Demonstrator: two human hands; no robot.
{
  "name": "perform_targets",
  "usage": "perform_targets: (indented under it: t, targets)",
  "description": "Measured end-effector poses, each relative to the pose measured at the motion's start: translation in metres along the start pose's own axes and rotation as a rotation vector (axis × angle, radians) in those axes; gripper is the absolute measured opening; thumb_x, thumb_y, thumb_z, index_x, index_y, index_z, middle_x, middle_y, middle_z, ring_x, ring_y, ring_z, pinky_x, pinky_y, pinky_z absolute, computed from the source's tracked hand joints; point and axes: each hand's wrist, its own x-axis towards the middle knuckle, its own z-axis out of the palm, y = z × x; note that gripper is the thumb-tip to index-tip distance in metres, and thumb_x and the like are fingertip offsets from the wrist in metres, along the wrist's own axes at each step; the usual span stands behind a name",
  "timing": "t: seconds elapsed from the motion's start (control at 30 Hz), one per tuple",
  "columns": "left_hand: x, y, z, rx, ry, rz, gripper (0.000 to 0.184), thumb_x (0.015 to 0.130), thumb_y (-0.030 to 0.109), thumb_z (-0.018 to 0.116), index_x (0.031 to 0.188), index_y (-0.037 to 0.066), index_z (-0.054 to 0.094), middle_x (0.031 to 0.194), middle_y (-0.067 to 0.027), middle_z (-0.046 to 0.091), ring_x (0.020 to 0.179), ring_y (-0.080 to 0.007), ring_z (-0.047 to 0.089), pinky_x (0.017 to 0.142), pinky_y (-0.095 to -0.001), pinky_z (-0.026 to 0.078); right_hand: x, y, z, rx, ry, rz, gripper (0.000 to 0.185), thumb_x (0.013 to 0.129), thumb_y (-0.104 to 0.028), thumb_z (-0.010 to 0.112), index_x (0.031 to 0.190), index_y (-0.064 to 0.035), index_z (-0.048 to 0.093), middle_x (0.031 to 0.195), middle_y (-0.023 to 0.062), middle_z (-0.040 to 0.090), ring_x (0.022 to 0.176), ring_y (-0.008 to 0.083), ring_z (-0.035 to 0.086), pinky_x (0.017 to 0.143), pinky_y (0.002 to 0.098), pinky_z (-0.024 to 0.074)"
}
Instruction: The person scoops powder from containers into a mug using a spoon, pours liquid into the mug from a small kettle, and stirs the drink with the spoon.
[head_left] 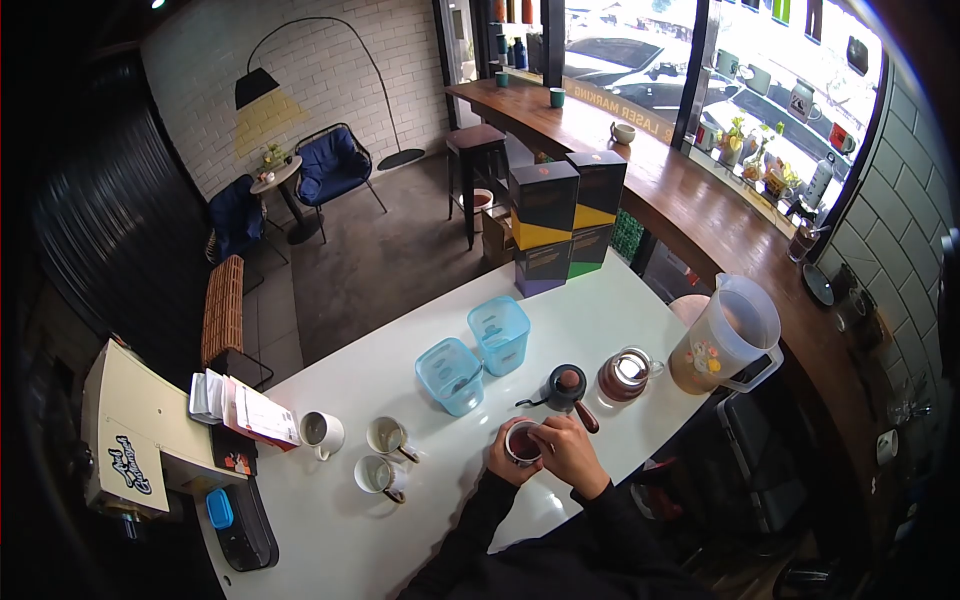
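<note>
A small cup (522, 442) with a dark reddish drink sits between my hands over the white table. My left hand (506, 461) is wrapped round its left side. At the right rim, the fingers of my right hand (570, 452) are curled against the cup; the handle, if there is one, is hidden. Just beyond my hands stands a dark gooseneck kettle (566, 385) with a wooden handle. To its right is a glass server (626, 374) of dark liquid.
Two blue plastic containers (500, 335) stand mid-table. Several cups, among them a white mug (321, 433), are on the left. A large plastic pitcher (727, 335) stands at the right edge, and stacked black boxes (543, 222) at the far edge.
</note>
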Motion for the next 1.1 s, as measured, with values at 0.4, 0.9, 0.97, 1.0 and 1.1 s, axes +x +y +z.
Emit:
perform_targets:
  t: [0.4,0.9,0.97,1.0,1.1]
  targets:
    - [0.0,0.009,0.0,0.002,0.003,-0.039,0.08,0.062,0.02,0.089,0.13,0.004,0.05,0.117,-0.0124,0.065,0.105,-0.0246,0.067,0.092,-0.0361,0.054,-0.001,-0.003,-0.011,-0.006,0.001,0.034,0.012,0.081,-0.005,0.069,0.092,-0.0035,0.072,0.078,0.0104,0.063,0.076,0.0314,0.062,0.073,0.0395,0.0474]
    - [0.001,0.008,0.0,-0.01,0.002,-0.038,0.081,0.061,0.02,0.09,0.129,0.004,0.05,0.117,-0.0133,0.065,0.105,-0.0255,0.067,0.093,-0.0372,0.054,-0.001,0.001,-0.011,-0.053,-0.017,0.01,0.012,0.081,-0.002,0.067,0.092,-0.0047,0.072,0.079,0.0105,0.063,0.077,0.0316,0.061,0.074,0.0403,0.0488]
    - [0.001,0.008,-0.001,-0.024,-0.002,-0.036,0.08,0.062,0.02,0.09,0.129,0.004,0.05,0.117,-0.0133,0.065,0.105,-0.0255,0.067,0.093,-0.0372,0.054,-0.002,0.002,-0.006,0.02,-0.059,0.021,0.012,0.08,-0.003,0.068,0.091,-0.0048,0.073,0.079,0.0107,0.063,0.077,0.0316,0.061,0.074,0.0403,0.0488]
    - [0.002,0.009,-0.001,0.005,0.003,-0.005,0.08,0.062,0.021,0.09,0.129,0.004,0.05,0.116,-0.0134,0.065,0.105,-0.0255,0.067,0.093,-0.0372,0.054,-0.001,0.002,-0.002,0.041,-0.032,0.022,0.012,0.08,-0.002,0.068,0.091,-0.0045,0.073,0.078,0.0107,0.063,0.076,0.0316,0.061,0.074,0.0401,0.0488]
    - [0.003,0.014,-0.002,0.037,0.007,0.01,0.079,0.063,0.022,0.09,0.129,0.004,0.05,0.116,-0.0136,0.065,0.105,-0.0255,0.067,0.093,-0.0372,0.054,0.0,0.004,0.005,0.05,0.06,0.009,0.012,0.079,-0.003,0.069,0.091,-0.0042,0.073,0.077,0.0109,0.063,0.075,0.0319,0.061,0.073,0.0399,0.0487]
